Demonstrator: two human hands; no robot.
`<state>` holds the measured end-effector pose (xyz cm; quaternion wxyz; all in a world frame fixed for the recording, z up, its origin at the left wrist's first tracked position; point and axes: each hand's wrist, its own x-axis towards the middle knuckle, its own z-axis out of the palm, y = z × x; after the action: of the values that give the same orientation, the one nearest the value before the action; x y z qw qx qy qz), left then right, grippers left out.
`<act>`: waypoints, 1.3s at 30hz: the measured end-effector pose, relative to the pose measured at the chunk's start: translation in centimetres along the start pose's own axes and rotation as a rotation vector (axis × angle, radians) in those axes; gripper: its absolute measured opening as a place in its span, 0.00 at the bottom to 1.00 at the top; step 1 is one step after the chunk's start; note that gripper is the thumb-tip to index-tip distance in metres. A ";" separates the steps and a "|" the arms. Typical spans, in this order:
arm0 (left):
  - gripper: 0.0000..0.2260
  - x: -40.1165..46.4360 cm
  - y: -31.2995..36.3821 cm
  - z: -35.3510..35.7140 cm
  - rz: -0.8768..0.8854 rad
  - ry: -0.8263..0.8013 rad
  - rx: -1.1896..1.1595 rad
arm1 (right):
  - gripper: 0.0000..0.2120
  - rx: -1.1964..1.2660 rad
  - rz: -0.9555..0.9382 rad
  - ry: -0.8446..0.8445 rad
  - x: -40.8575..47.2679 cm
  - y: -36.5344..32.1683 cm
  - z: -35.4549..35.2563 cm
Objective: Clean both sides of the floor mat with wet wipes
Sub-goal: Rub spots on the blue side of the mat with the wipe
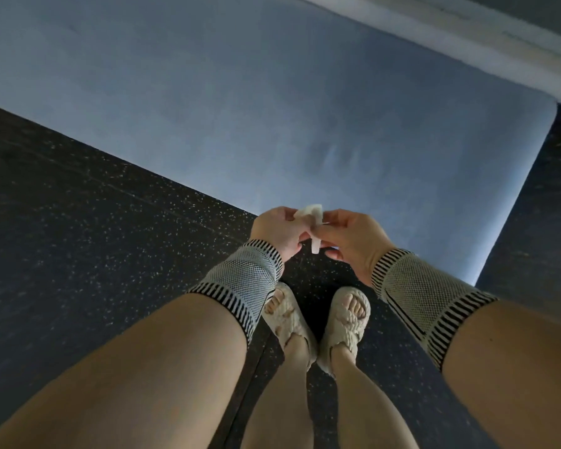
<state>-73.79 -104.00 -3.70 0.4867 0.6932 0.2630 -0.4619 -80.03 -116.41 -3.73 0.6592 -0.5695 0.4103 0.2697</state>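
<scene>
A blue floor mat (272,92) lies flat on the dark floor ahead of me, its right end rounded near the wall. A faint smudged patch shows on it near its near edge. I stand just off the mat. A small white wet wipe (312,218) is folded between my hands at waist height. My left hand (277,230) pinches its left side and my right hand (353,236) pinches its right side. Both wrists wear knitted striped bands.
Dark speckled rubber flooring (94,205) surrounds the mat. A pale baseboard and wall (467,37) run along the mat's far side at the upper right. My feet in cream sandals (318,322) stand on the floor below my hands.
</scene>
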 end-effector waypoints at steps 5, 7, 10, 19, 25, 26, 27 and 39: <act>0.06 0.9 1.2 -1.2 0.019 -0.043 0.058 | 0.05 0.095 0.000 0.071 0.9 -0.7 1.0; 0.07 2.0 1.5 -1.7 0.029 -0.081 0.095 | 0.03 0.137 0.022 0.108 1.7 -0.5 1.3; 0.09 4.0 2.2 -2.5 0.044 -0.132 0.200 | 0.02 0.175 0.048 0.169 2.8 -0.4 2.3; 0.08 13.6 4.4 -6.9 0.235 -0.295 0.644 | 0.02 0.349 0.117 0.446 9.4 1.6 8.4; 0.14 20.8 3.1 -9.8 0.513 -0.241 1.120 | 0.04 0.148 0.114 0.736 15.7 6.3 9.6; 0.15 22.2 2.9 -10.0 0.555 -0.251 1.222 | 0.04 0.081 0.124 0.777 16.7 7.5 9.1; 0.15 23.6 2.6 -9.8 0.599 -0.264 1.323 | 0.05 0.030 0.135 0.823 17.6 8.6 8.4; 0.25 40.2 4.5 -6.6 1.139 -0.190 1.783 | 0.09 -0.319 -0.095 1.255 33.9 12.0 0.2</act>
<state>-50.11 -103.15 -37.12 -0.0342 0.7815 -0.5731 -0.2441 -72.28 -117.55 -38.80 0.2125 -0.7274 0.6468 -0.0862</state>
